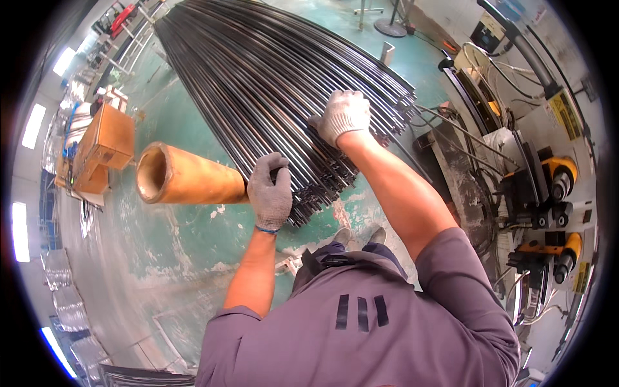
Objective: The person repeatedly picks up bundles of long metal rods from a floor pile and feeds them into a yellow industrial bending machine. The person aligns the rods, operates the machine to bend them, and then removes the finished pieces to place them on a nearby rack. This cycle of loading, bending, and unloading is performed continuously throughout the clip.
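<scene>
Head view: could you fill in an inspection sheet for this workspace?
Surface: green floor, paint worn in patches.
Things: many long dark rods side by side, near ends uneven.
Clutter: cardboard boxes and a hollow brown tube, left of the rods.
Grip: gloved left hand curled at the rods' left edge; gloved right hand over the rods; cannot tell whether either clasps any.
Cables: cables curve beside the machinery at right.
Surroundings: orange parts on the machinery; bright panels at left.

Grn painted flr (174,242), worn w/ pale bare patches. Whitish wall (445,14), top R. Bright rect. panels (33,127) along L side, windows or lamps, can't tell. Rnd-based stand (390,28) on flr nr wall.
</scene>
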A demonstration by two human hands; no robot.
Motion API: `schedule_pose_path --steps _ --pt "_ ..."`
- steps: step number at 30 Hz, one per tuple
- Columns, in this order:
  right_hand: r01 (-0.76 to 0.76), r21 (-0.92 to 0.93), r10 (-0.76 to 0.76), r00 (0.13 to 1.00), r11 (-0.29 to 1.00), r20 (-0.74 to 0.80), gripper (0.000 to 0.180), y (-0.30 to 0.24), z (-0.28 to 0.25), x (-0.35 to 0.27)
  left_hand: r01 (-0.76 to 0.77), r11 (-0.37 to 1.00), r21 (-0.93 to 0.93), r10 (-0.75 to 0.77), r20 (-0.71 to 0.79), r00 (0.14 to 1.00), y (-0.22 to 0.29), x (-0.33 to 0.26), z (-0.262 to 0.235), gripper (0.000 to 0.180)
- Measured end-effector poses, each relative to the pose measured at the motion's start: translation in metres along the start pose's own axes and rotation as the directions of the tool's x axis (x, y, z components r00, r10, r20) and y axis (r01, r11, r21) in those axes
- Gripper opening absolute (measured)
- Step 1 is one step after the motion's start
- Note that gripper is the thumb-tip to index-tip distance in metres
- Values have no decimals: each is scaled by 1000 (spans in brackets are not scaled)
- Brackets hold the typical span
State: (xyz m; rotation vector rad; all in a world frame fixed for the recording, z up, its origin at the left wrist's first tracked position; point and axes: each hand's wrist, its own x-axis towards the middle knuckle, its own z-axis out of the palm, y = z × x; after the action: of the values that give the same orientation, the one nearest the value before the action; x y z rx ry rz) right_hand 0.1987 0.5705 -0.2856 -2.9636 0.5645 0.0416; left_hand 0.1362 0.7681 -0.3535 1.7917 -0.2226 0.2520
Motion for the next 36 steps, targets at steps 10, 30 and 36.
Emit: schedule_pose_path --steps 10,30,36 --pt "101 97 -110 989 990 96 39 2 8 24 -50 998 40 51 -5 999 -2 5 9 13" --pt "-398 832 -418 729 386 542 18 38 -12 38 67 977 -203 -61 31 998 -10 2 1 18" --pt "-430 855 -431 739 289 517 22 45 -1 29 210 913 -348 -185 103 977 -4 8 -4 18"
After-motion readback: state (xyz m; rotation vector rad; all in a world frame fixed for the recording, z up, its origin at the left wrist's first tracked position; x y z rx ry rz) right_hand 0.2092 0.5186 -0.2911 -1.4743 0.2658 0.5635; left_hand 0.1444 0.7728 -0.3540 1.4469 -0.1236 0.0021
